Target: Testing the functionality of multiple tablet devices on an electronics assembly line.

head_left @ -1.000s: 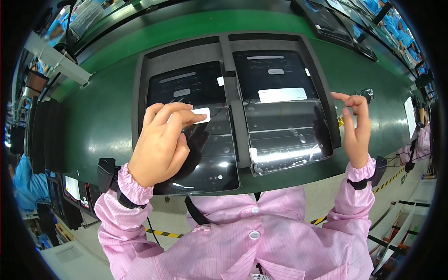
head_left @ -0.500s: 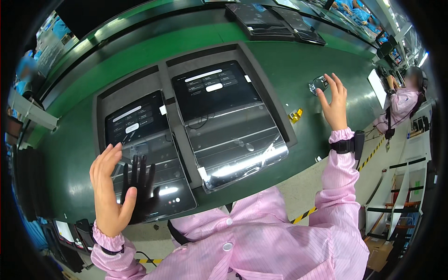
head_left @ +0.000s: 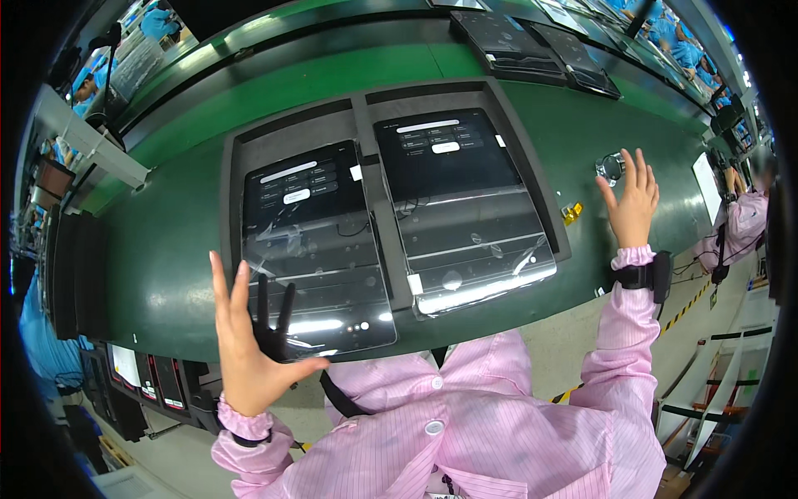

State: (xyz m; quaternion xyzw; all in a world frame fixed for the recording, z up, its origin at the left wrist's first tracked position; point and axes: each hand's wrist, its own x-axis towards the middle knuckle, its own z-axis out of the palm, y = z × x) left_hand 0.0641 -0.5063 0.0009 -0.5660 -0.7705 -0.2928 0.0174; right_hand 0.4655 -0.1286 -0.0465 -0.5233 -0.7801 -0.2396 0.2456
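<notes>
Two black tablets with lit screens and clear film on them lie side by side in a dark grey two-slot tray (head_left: 363,125). Their near ends stick out past its frame. Beside the near left corner of the left tablet (head_left: 320,241) is my left hand (head_left: 249,353), open, thumb stretched along the tablet's near edge. Its dark reflection shows in the glass; whether it touches the tablet I cannot tell. To the right of the right tablet (head_left: 474,224), my right hand (head_left: 633,208) is open and holds nothing, fingers pointing away beside a small clear round object (head_left: 610,168).
A small crumpled yellow piece (head_left: 572,214) lies on the green table (head_left: 179,266) between tray and right hand. More dark tablets or panels (head_left: 507,46) rest at the far right. Black padded pieces (head_left: 75,274) stand at the left edge. A co-worker in pink (head_left: 746,220) is at far right.
The view has shifted, so the tray and tablets appear farther right. My left thumb has swung outward, toward the left tablet's near edge. My right hand stays open near the clear object.
</notes>
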